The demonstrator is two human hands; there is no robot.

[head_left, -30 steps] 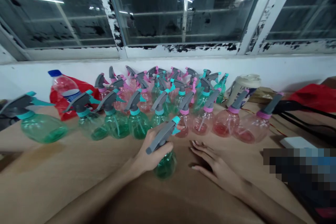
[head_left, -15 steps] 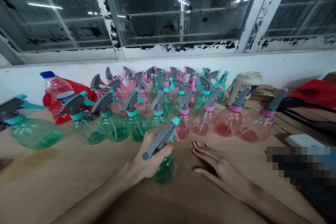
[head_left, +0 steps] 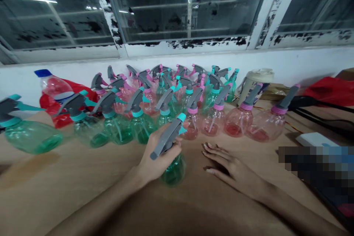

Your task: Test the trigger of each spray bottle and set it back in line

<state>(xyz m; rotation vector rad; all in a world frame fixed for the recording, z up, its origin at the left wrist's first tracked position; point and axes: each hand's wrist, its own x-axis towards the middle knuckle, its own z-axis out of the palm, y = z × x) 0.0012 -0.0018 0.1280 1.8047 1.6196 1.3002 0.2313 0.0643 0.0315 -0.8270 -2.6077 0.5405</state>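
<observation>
A green spray bottle with a grey and teal trigger head stands near the middle of the table. My left hand is wrapped round its neck, just under the spray head, and its fingers are partly hidden behind the head. To the right of the bottle, my right hand rests on the tabletop with its fingers stretched out, apart from the bottle and holding nothing. Just beyond both hands runs a front row of spray bottles, green ones on the left and pink ones on the right.
More spray bottles crowd behind the front row, against the white wall under the windows. A plastic bottle with a blue cap leans by a red bag at left. At right are a lidded cup, black cables and a white box.
The whole view has shifted slightly, so everything sits a little higher in the picture. My left hand keeps its grip on the green spray bottle, and my right hand stays flat on the table.
</observation>
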